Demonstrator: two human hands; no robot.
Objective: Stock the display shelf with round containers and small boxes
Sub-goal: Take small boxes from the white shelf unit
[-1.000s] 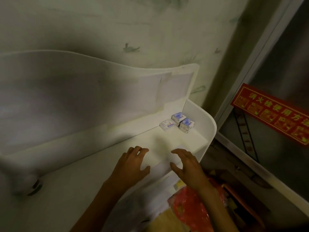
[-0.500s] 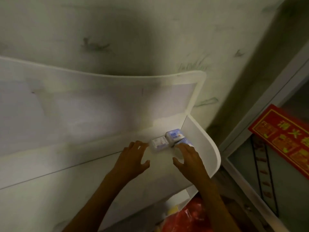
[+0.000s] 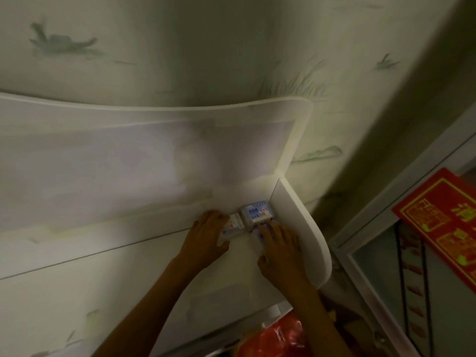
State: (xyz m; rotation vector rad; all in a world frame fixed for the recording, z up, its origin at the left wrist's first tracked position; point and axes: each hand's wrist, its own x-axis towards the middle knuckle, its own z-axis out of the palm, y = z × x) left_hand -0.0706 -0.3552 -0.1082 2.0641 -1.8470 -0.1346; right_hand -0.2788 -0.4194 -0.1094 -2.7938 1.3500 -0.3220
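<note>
Head view picks up the small white-and-blue cardboard boxes tucked into the far right corner of the white display shelf, and both hands are on them. One box sits hard against the shelf's rounded white end panel, printed face up; a second paler box lies touching it at its nine o'clock. A third seems to be under the right hand, but that one is mostly hidden, so I can't be sure.

The left hand has its fingers curled over the far edge of the paler box with the thumb tucked along the near side, a grip more than a push. The right hand lies flatter, fingers laid forward and slightly spread, tips touching the near edge of the corner box; whether it pinches anything underneath, I cannot tell.

Risks from here, as I judge it: light is dim, the boxes look light and are packed tight, so nudging one could skew its neighbour or tip it off its face. Squeezing toward the end panel could crush a cardboard corner. No round containers show anywhere yet, so crowding this corner may cost room.

Further out, at five o'clock below the shelf, a crinkled red plastic bag; at three o'clock, a red sign with yellow characters.
</note>
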